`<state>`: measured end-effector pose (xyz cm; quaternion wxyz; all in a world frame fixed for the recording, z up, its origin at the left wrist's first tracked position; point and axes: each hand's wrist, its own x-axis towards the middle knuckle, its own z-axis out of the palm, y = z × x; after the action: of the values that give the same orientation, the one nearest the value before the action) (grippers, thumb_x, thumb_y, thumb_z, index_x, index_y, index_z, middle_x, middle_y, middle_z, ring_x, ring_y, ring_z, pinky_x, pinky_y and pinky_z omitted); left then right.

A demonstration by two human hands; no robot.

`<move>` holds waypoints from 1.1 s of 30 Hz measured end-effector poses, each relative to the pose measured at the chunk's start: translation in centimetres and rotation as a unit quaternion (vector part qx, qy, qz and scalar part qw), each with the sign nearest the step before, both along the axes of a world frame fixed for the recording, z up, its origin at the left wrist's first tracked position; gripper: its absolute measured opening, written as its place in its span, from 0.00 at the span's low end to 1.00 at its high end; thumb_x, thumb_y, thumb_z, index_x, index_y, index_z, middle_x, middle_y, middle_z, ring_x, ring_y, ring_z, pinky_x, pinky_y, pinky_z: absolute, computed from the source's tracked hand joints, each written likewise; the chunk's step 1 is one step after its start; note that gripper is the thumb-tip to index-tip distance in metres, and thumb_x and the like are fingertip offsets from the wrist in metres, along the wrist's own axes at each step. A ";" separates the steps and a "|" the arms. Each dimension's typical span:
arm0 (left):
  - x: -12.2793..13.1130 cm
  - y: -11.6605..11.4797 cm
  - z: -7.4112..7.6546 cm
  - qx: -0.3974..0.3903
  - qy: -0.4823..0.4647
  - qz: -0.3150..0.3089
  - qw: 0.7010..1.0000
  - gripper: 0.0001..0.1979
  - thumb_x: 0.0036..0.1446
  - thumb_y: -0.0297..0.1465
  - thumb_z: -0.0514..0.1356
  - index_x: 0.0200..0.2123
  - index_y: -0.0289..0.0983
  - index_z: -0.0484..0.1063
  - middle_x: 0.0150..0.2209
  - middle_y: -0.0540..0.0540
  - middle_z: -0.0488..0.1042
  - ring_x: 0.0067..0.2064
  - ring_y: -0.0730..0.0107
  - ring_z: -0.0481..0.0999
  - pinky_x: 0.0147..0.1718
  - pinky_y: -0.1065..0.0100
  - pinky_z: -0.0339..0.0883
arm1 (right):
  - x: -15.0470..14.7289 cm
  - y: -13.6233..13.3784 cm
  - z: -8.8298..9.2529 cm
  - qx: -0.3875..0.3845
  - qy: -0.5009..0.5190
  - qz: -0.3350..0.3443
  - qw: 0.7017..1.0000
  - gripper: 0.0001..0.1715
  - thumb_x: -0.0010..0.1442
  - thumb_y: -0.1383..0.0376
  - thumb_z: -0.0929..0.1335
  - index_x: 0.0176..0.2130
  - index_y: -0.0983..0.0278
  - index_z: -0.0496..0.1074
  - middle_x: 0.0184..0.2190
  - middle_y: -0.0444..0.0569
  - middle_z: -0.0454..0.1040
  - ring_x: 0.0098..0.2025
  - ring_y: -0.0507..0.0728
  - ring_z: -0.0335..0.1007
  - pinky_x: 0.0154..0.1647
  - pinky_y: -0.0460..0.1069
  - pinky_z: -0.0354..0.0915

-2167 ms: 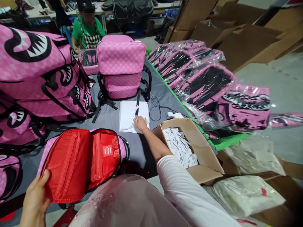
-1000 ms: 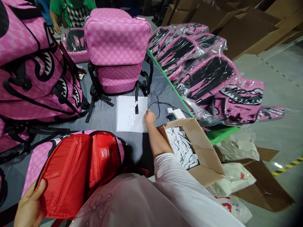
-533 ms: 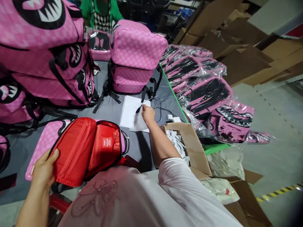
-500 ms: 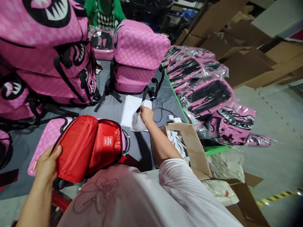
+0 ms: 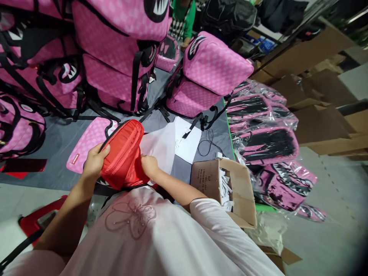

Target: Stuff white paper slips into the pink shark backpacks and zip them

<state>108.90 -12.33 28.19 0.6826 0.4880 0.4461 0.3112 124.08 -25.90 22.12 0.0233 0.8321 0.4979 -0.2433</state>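
A pink checkered backpack (image 5: pixel 83 147) lies opened on the table, its red lining (image 5: pixel 122 157) turned up. My left hand (image 5: pixel 96 161) grips the edge of the opened red-lined flap, thumb on top. Closed at the right side of the lining is my right hand (image 5: pixel 150 166), its fingertips partly hidden by red fabric. A thin translucent white sheet (image 5: pixel 161 143) spreads from beside that hand, and the hand seems to hold its near edge. Past it lie white papers (image 5: pixel 188 142).
Pink backpacks stand stacked at left (image 5: pixel 120 73), and one backpack (image 5: pixel 204 92) stands behind the papers. A cardboard box (image 5: pixel 205 176) of white slips is at right. Plastic-wrapped backpacks (image 5: pixel 267 145) lie beyond the green edge. A person in green sleeves (image 5: pixel 189 23) is opposite.
My right hand has moved left from the papers to the red lining, bringing the translucent sheet along. My left hand still grips the flap, now raised and tilted. The camera view has shifted left.
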 end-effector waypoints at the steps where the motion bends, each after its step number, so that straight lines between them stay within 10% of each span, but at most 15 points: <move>1: -0.2 0.2 -0.1 -0.001 -0.004 -0.003 1.000 0.26 0.33 0.44 0.75 0.35 0.36 0.78 0.29 0.48 0.78 0.35 0.62 0.78 0.35 0.67 0.72 | -0.8 0.3 -0.5 -0.003 0.000 -0.007 1.000 0.20 0.70 0.76 0.57 0.53 0.73 0.72 0.45 0.68 0.80 0.50 0.65 0.80 0.46 0.53 0.73; 10: -1.6 2.6 -0.7 0.001 0.004 -0.038 0.999 0.28 0.35 0.48 0.74 0.36 0.37 0.76 0.29 0.49 0.76 0.35 0.60 0.78 0.34 0.65 0.72 | -2.1 1.2 -3.8 0.089 0.089 -0.065 0.990 0.24 0.77 0.59 0.57 0.66 0.63 0.64 0.48 0.55 0.82 0.49 0.60 0.79 0.46 0.49 0.69; 15: -1.9 3.5 -1.2 0.026 0.007 -0.044 0.999 0.25 0.38 0.46 0.73 0.38 0.38 0.77 0.30 0.50 0.77 0.34 0.62 0.78 0.33 0.65 0.74 | 2.6 1.3 -5.1 0.197 0.005 0.076 0.977 0.29 0.75 0.57 0.58 0.69 0.67 0.63 0.68 0.64 0.65 0.69 0.65 0.61 0.68 0.58 0.58; 18: -2.1 3.7 -1.1 0.031 -0.001 -0.034 0.999 0.25 0.38 0.45 0.73 0.38 0.39 0.78 0.31 0.50 0.78 0.35 0.61 0.79 0.35 0.63 0.76 | 4.0 1.2 -7.5 0.153 -0.041 0.135 0.978 0.42 0.70 0.50 0.65 0.73 0.69 0.56 0.75 0.65 0.48 0.77 0.71 0.40 0.75 0.67 0.42; 24: -2.7 3.9 -1.2 0.027 0.003 -0.027 0.999 0.24 0.37 0.46 0.74 0.37 0.39 0.78 0.32 0.50 0.80 0.35 0.59 0.80 0.35 0.61 0.77 | 2.9 0.3 -11.8 0.065 -0.081 0.047 0.993 0.50 0.70 0.44 0.62 0.74 0.75 0.50 0.75 0.69 0.42 0.77 0.73 0.39 0.75 0.69 0.41; 33: -2.6 3.2 -1.2 0.021 0.023 -0.007 0.999 0.24 0.36 0.45 0.73 0.36 0.40 0.78 0.28 0.52 0.77 0.33 0.60 0.78 0.32 0.63 0.75 | 5.7 1.9 -11.9 0.001 -0.085 0.111 0.990 0.51 0.69 0.48 0.62 0.74 0.80 0.47 0.76 0.70 0.40 0.77 0.73 0.36 0.77 0.65 0.38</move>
<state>106.31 -9.10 27.01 0.6641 0.5125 0.4515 0.3040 129.76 -24.00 10.20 0.0917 0.7890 0.5839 -0.1673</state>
